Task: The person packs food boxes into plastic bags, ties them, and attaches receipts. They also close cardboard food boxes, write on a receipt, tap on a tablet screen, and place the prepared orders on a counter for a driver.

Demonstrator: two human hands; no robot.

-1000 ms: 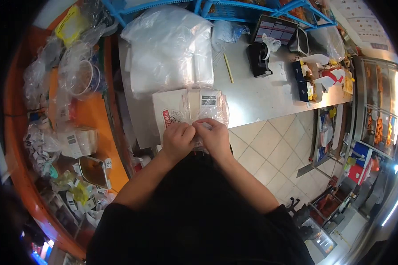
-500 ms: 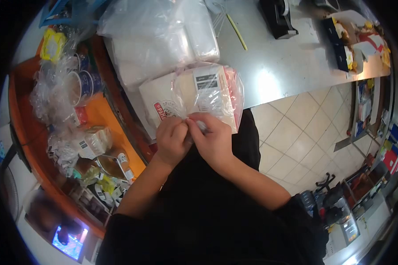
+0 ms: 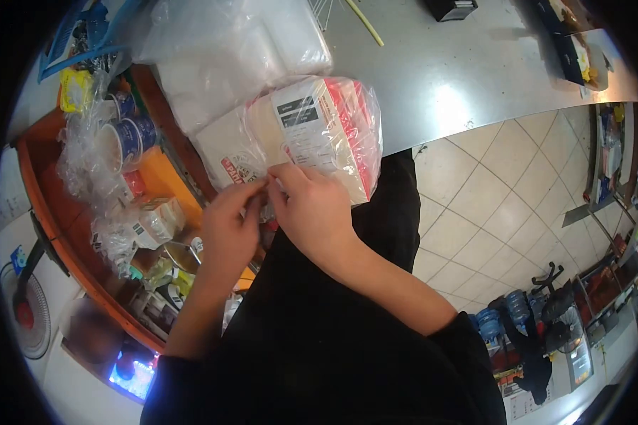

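Observation:
A clear plastic bag (image 3: 367,134) wraps pale printed cartons (image 3: 301,120) with a red side, at the near edge of the metal counter. My left hand (image 3: 230,219) pinches the gathered near end of this bag between thumb and fingers. Close against it, my right hand (image 3: 312,207) is closed on the same gathered plastic, its fingertips meeting those of the left. Both hands cover the gathered part, so a knot there cannot be made out. Beyond the cartons lies a stack of clear plastic bags (image 3: 234,60).
The metal counter (image 3: 411,78) bears a yellow-green stick (image 3: 365,23), a black dispenser (image 3: 451,8) and dark food boxes (image 3: 571,53). On my left, an orange-brown shelf (image 3: 42,166) holds paper cups (image 3: 136,138), crumpled plastic and a small carton (image 3: 159,221). Tiled floor (image 3: 489,184) shows at right.
My hands and the bagged cartons have shifted left in the view, and the cartons appear turned. The left hand has rotated and its fingers have straightened somewhat. The view itself has moved.

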